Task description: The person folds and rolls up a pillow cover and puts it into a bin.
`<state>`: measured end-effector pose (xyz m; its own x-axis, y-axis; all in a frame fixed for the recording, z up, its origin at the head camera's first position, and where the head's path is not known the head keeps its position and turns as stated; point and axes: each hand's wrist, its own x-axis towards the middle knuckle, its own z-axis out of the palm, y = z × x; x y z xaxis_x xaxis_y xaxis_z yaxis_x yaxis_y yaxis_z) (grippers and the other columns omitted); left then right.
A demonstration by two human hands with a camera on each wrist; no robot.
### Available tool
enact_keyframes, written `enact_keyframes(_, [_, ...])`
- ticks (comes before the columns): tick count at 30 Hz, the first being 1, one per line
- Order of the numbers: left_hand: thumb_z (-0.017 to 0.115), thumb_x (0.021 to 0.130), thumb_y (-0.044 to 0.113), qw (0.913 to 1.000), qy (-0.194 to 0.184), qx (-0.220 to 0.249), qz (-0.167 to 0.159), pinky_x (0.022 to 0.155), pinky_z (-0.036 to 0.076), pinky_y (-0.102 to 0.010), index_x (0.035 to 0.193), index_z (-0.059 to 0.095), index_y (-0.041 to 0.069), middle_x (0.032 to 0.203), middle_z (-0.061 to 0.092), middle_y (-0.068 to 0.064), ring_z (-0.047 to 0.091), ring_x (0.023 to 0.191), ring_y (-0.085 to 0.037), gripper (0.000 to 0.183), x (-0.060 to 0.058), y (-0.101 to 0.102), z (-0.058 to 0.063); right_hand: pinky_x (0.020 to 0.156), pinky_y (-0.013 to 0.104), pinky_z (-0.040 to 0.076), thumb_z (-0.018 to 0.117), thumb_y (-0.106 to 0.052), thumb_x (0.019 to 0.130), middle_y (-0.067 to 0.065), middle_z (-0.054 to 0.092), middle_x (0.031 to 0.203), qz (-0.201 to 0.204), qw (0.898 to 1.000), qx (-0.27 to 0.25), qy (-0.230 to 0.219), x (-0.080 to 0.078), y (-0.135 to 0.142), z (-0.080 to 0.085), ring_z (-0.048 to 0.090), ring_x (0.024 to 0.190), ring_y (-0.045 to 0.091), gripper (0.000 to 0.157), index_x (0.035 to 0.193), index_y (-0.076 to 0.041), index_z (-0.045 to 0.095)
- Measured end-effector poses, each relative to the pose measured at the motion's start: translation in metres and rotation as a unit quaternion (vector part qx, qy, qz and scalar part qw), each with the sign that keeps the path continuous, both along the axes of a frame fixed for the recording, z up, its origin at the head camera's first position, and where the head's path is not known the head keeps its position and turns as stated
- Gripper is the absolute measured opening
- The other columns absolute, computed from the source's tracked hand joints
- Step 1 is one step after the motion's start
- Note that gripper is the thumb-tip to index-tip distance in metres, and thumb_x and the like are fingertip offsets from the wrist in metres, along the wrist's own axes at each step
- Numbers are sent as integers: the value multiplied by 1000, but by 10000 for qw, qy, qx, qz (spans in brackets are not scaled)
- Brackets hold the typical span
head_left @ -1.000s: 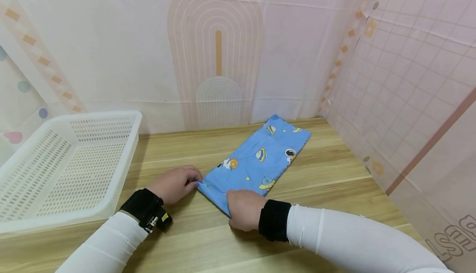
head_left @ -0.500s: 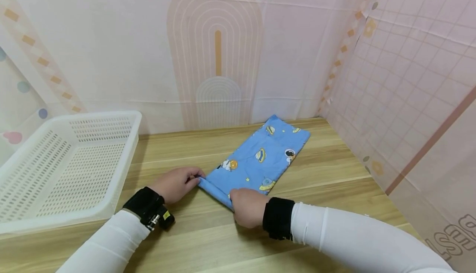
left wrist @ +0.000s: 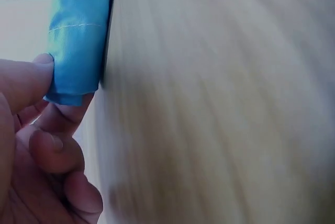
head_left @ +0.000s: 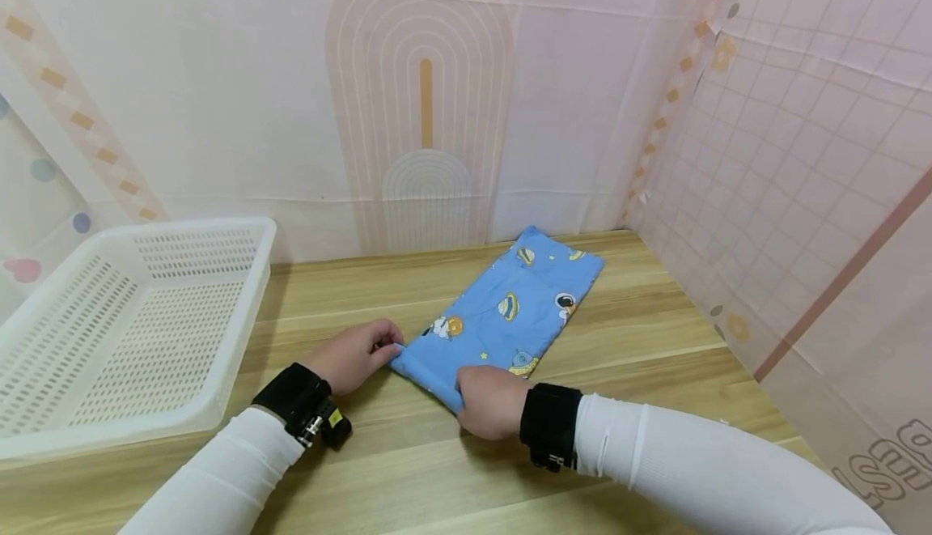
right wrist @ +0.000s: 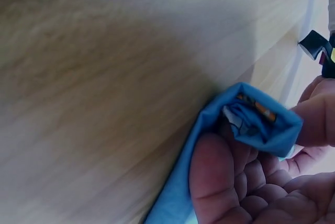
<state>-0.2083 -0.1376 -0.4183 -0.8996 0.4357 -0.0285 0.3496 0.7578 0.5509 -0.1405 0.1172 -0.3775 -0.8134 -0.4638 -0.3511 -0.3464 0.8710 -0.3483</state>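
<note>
A blue cloth (head_left: pixel 502 308) printed with planets and astronauts lies slantwise on the wooden table, folded into a long strip. Its near end is turned over into a small roll (head_left: pixel 429 377). My left hand (head_left: pixel 357 357) pinches the left end of that roll between thumb and fingers; the left wrist view shows a pale stitch line across the blue fabric (left wrist: pixel 78 51) there. At the other end, my right hand (head_left: pixel 493 401) grips the roll with curled fingers. Seen from the right wrist, the end of the roll (right wrist: pixel 267 130) shows layers coiled inside, with printed fabric among them.
To the left stands a white perforated plastic basket (head_left: pixel 247 316) with nothing visible in it. A patterned backdrop (head_left: pixel 582 114) rises behind the table (head_left: pixel 393 470) and along its right side. Black straps (head_left: pixel 551 427) with small cameras circle both wrists.
The near end of the cloth has been turned over into a roll, shortening the strip a little. Both hands have shifted slightly right, the right hand also a little away from the person.
</note>
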Motion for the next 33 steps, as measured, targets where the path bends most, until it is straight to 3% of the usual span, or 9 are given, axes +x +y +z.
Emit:
enact_keyframes(5, [63, 107, 22, 9999, 64, -78, 88, 87, 51, -37, 108, 70, 17, 97, 68, 4, 60, 90, -13, 9, -1, 4, 1, 74, 26, 51, 63, -23, 106, 0, 67, 92, 72, 9998, -39, 191, -1, 2, -1, 57, 77, 11, 20, 112, -5, 68])
enact_keyframes(14, [67, 105, 25, 9990, 180, -298, 294, 87, 53, -39, 104, 75, 19, 95, 71, 5, 61, 88, -13, 10, -3, 12, 2, 78, 27, 52, 61, -21, 106, 4, 70, 104, -86, 9995, -41, 316, -2, 5, -3, 58, 83, 12, 27, 127, -4, 63])
enact_keyframes(19, [69, 103, 25, 9984, 246, -346, 375, 88, 54, -41, 101, 75, 19, 96, 73, 5, 62, 88, -13, 9, -2, 17, 2, 69, 25, 50, 62, -19, 106, 2, 68, 93, -103, 9991, -53, 400, -2, 7, -4, 57, 77, 13, 21, 122, -5, 65])
enact_keyframes(24, [73, 100, 23, 9977, 328, -269, 524, 78, 51, -34, 92, 69, 19, 88, 69, 5, 60, 82, -13, 11, 0, 21, 3, 69, 25, 50, 65, -17, 104, 2, 67, 90, -55, 9986, -59, 532, -3, 10, -4, 56, 76, 13, 16, 116, -6, 65])
enact_keyframes(29, [75, 99, 19, 9980, 500, -291, 261, 78, 51, -33, 89, 72, 19, 89, 67, 5, 60, 82, -12, 10, 2, 22, 4, 73, 28, 50, 68, -13, 101, 1, 61, 91, -328, 9981, -329, 406, -5, 13, -5, 55, 79, 13, 14, 109, -7, 58])
enact_keyframes(33, [77, 97, 22, 9984, 524, -200, -108, 83, 53, -33, 98, 78, 17, 97, 69, 5, 60, 88, -9, 6, 2, 18, 1, 73, 27, 51, 70, -13, 100, 0, 60, 87, -94, 9978, -149, 634, -6, 13, -6, 56, 79, 12, 11, 101, -9, 60])
